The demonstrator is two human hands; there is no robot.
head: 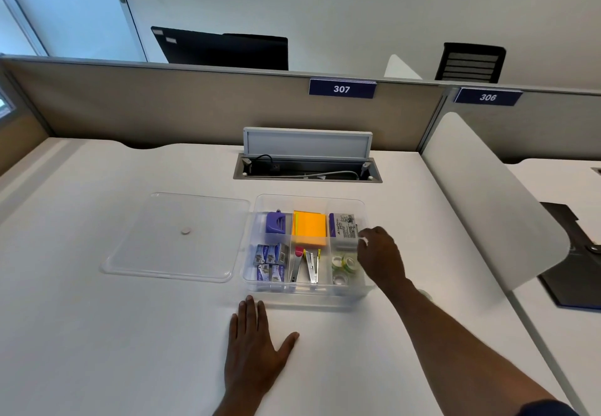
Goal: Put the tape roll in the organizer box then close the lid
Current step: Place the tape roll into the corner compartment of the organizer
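The clear organizer box (366, 289) stands open on the white desk, divided into several compartments. Clear tape rolls with green edges (342, 263) lie in its near right compartment. My right hand (380, 254) reaches over the box's right side with its fingers curled down against those rolls; the grip is hidden under the hand. The clear lid (175, 237) lies flat on the desk to the left of the box, a small round knob at its middle. My left hand (255, 347) rests flat on the desk in front of the box, fingers spread and holding nothing.
The other compartments hold a purple sharpener (275, 222), orange sticky notes (309, 228), staple boxes (271, 261), staplers (305, 267) and a grey pack (345, 227). An open cable hatch (307, 168) lies behind the box. A white divider (487, 201) stands to the right.
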